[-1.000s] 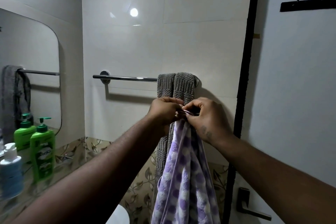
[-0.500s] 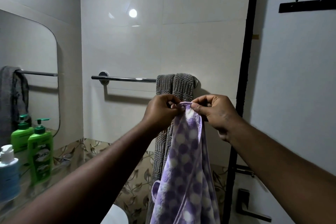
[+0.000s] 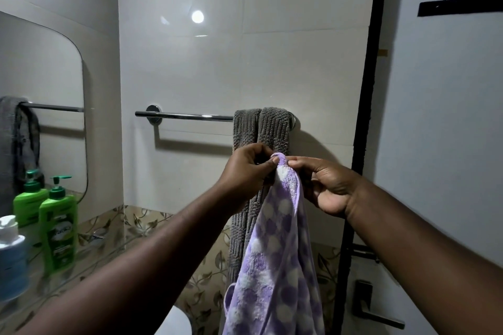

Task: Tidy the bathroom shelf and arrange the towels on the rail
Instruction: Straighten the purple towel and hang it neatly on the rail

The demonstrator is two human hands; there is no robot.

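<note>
Pinching one purple towel (image 3: 280, 253), two hands (image 3: 245, 171) (image 3: 330, 189)

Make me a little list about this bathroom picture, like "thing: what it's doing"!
left hand: pinches the top edge of the purple spotted towel
right hand: pinches the same edge, close beside the left hand
purple spotted towel: hangs down from both hands, not yet on the rail
grey towel: draped over the rail's right end, behind the hands
rail: shiny metal, bare on its left part
green pump bottle: stands upright at the left, by the mirror
</note>
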